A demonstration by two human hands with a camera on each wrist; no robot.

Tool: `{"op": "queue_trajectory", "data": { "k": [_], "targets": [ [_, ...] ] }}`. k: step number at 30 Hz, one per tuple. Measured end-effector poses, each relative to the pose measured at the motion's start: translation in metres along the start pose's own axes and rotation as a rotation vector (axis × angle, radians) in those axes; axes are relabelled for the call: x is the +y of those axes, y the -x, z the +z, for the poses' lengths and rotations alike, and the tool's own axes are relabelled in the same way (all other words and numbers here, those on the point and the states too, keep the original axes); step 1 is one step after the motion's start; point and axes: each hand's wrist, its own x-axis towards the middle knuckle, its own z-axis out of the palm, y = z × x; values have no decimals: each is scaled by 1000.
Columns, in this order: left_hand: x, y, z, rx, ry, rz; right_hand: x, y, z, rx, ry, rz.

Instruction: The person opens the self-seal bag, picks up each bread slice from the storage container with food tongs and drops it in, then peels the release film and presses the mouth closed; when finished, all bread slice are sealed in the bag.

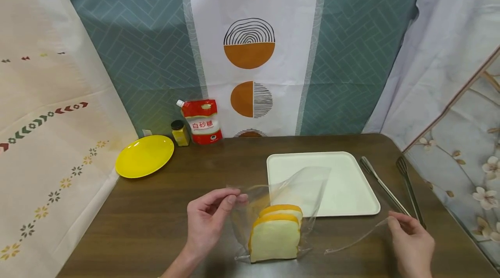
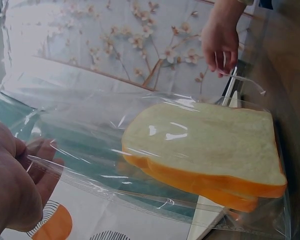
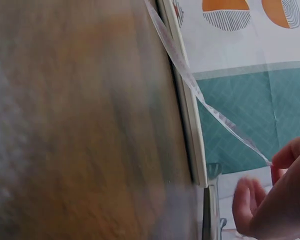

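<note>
Slices of bread [image 1: 274,239] with orange crusts stand inside a clear plastic bag [image 1: 318,191] at the front middle of the table. My left hand [image 1: 211,215] pinches the bag's upper left edge between thumb and fingers. In the left wrist view the bread [image 2: 205,145] shows through the shiny film of the bag. Off to the right, my right hand [image 1: 412,243] pinches one end of a thin clear plastic strip [image 1: 357,241]. The strip [image 3: 210,107] hangs apart from the bag and stretches away from the fingertips in the right wrist view.
Behind the bag lies a white tray [image 1: 351,186]. Metal tongs [image 1: 384,186] rest to its right. At the back left are a yellow plate [image 1: 144,156], a small yellow jar [image 1: 180,134] with a black lid and a red-and-white pouch [image 1: 202,122].
</note>
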Motion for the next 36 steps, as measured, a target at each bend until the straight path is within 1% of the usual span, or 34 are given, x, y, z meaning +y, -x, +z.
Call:
{"op": "queue_trajectory", "data": {
  "k": [3,7,8,9,10,12,13,14,15,17,19,20,23,25,27,31,34,36],
  "targets": [
    [0,0,0,0,1,-1,3,1,0,40,150,-85],
    [-1,1,-1,0,2,-1,3,3,-2,90,244,-154],
    [-1,1,-1,0,2,-1,2,5,-3,101,274,-182],
    [-1,1,0,-1,2,-2,1,7,-3,120,300,-229],
    [-2,1,0,-3,2,-1,-2,9,-2,126,308,-271],
    [-2,1,0,-3,1,-1,-9,17,2,97,283,-367],
    [-2,1,0,-1,-2,-5,-15,21,7,55,258,-424],
    [-2,1,0,1,-5,-7,-21,25,12,-7,232,-481],
    [-1,1,-1,2,-8,-8,-28,30,17,-85,198,-522],
    [-1,1,-1,8,-12,-11,-46,40,30,-287,110,-576],
    [-2,1,-1,11,-14,-15,-63,47,43,-485,24,-607],
    [-2,0,-1,10,-12,-13,-71,49,49,-566,-7,-614],
    [-2,0,-3,11,-16,-15,-91,54,68,-749,-89,-618],
    [-1,0,-5,18,-29,-28,-101,55,78,-806,-94,-625],
    [0,0,-8,31,-48,-53,-107,57,84,-828,-98,-637],
    [-1,-3,-12,52,-55,-105,-111,58,85,-797,-117,-636],
    [0,-6,-15,52,-43,-146,-110,57,83,-814,-157,-619],
    [1,-7,-17,48,-43,-201,-108,57,82,-843,-190,-604]
  ]
}}
